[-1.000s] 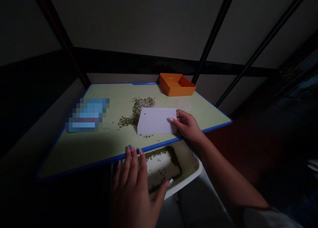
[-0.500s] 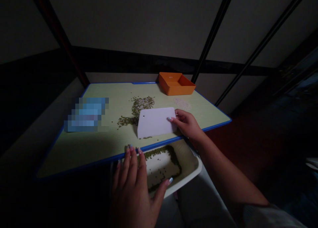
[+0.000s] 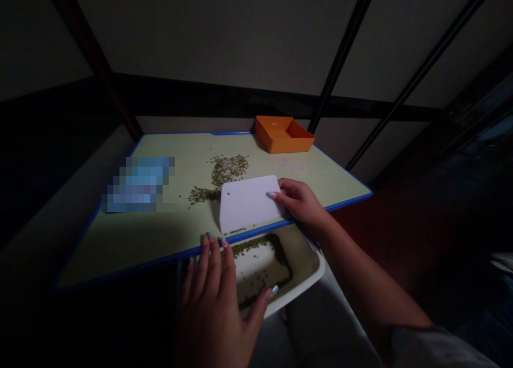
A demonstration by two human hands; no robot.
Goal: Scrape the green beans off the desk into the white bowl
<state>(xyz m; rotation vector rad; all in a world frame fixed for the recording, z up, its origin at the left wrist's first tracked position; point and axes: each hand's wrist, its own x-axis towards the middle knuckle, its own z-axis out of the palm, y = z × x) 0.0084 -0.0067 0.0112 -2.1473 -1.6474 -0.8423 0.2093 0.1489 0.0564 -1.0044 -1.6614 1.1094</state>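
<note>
My right hand (image 3: pixel 298 200) grips a white plastic scraper (image 3: pixel 250 202) at its right end, thumb on the near face. The scraper stands tilted on the pale green tabletop (image 3: pixel 160 234), its lower edge close to the blue front rim. A few small green beans (image 3: pixel 236 231) lie along that edge. Behind it is a scattered patch of the same green beans (image 3: pixel 228 169). My left hand (image 3: pixel 224 298) is open, its fingers stretched up to the table edge and its thumb apart. It lies over a white basin (image 3: pixel 312 274), which sits below the table edge with green beans inside.
An orange open box (image 3: pixel 286 138) stands at the back right of the table. In front of it lies a thin patch of pale grains (image 3: pixel 294 166). A blurred-out blue item (image 3: pixel 140 184) is at the left. A panelled wall (image 3: pixel 220 37) rises behind the table.
The scraper has moved a little toward me and slightly left, closer to the front rim, in my right hand. My left hand and the basin stay where they were.
</note>
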